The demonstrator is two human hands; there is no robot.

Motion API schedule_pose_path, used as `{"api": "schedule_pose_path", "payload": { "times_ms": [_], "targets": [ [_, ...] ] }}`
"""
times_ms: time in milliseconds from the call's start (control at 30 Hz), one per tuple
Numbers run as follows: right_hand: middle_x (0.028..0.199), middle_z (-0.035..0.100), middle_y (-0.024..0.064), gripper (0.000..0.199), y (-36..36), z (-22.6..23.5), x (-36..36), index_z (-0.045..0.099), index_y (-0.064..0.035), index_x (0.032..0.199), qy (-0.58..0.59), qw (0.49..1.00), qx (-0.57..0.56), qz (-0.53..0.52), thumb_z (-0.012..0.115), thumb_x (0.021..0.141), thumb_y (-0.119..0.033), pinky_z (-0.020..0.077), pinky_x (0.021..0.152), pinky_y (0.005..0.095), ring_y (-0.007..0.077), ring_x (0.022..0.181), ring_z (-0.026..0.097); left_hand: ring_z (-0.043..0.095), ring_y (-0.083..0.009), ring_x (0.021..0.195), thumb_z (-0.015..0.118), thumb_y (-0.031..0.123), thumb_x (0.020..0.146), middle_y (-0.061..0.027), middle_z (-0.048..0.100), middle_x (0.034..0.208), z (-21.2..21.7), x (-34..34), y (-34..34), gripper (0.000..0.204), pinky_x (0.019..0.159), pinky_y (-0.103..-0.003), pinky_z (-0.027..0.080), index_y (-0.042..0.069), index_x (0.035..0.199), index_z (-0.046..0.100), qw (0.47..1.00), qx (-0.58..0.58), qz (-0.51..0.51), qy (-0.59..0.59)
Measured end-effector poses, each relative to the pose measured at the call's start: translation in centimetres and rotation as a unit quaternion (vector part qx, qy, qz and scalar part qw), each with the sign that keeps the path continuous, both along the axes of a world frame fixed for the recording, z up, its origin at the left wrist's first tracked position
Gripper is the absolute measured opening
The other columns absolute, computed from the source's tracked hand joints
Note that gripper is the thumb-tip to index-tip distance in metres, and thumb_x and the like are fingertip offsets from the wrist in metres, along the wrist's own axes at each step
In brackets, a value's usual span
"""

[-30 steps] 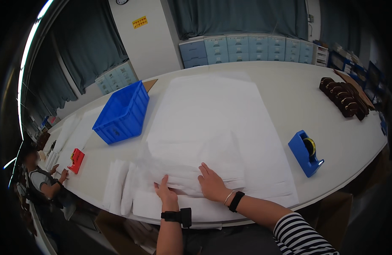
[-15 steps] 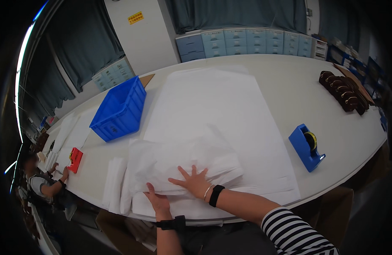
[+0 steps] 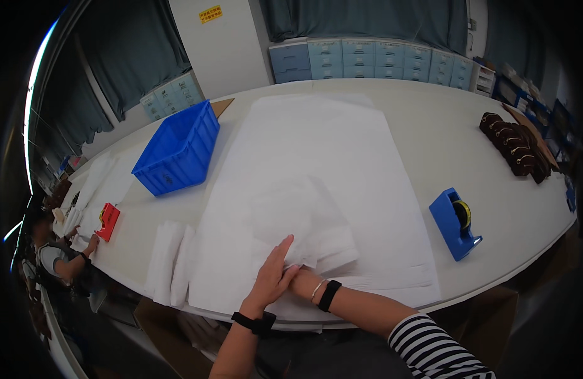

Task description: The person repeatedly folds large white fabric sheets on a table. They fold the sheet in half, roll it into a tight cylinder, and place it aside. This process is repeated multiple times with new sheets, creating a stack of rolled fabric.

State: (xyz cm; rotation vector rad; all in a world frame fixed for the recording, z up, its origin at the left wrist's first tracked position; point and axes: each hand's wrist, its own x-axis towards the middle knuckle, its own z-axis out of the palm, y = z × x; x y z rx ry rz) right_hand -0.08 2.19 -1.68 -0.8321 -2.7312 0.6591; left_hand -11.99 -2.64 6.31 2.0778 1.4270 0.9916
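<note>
A stack of large, thin white sheets [image 3: 316, 139] lies flat before me, with a crumpled, partly folded white sheet [image 3: 329, 227] on its near part. My left hand [image 3: 271, 278] is at the left edge of the folded piece, palm turned inward, fingers stretched out together and thumb crossing toward my right wrist. Right beside it, my right hand [image 3: 302, 283] is at the near edge of the same sheet; its fingers are hidden behind my left hand and the sheet. Folded white sheet bundles [image 3: 168, 262] lie to the left of the stack.
A blue crate [image 3: 178, 151] stands at the left, a blue tape dispenser [image 3: 455, 224] at the right. Several dark brown pouches [image 3: 515, 145] lie far right. A co-worker [image 3: 61, 259] works beside a red tape dispenser [image 3: 108, 221] at the far left.
My left hand has moved up and right to meet my right hand. The crumpled sheet's left part has been folded over to the right, making it narrower.
</note>
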Motion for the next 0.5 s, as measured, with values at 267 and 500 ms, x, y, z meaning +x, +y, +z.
{"api": "schedule_pose_path", "payload": {
  "times_ms": [267,500],
  "targets": [
    [0.114,0.068,0.0182,0.023,-0.6,4.2,3.5,0.067,-0.0025,0.11,-0.101,0.992,0.042,0.069,0.058,0.091,-0.011,0.0546,0.088,0.0417,0.0327,0.101,0.067,0.042,-0.0368,0.143,0.05,0.025,0.105,-0.0146,0.045,0.156,-1.5,0.9,0.6,0.054,0.115,-0.06,0.029,0.019,0.157,0.036,0.986,-0.025,0.072,0.15],
    [0.14,0.057,0.0112,0.056,-0.8,9.6,12.1,0.057,-0.013,0.138,0.159,0.975,0.154,-0.016,0.073,0.084,-0.01,0.0463,0.106,0.0456,0.03,0.131,0.055,0.039,-0.0375,0.145,0.059,0.048,0.098,-0.0121,0.04,0.159,-3.0,1.2,-0.9,0.072,0.116,-0.063,0.027,0.02,0.158,0.032,0.958,0.016,0.079,0.274]
  ]
}}
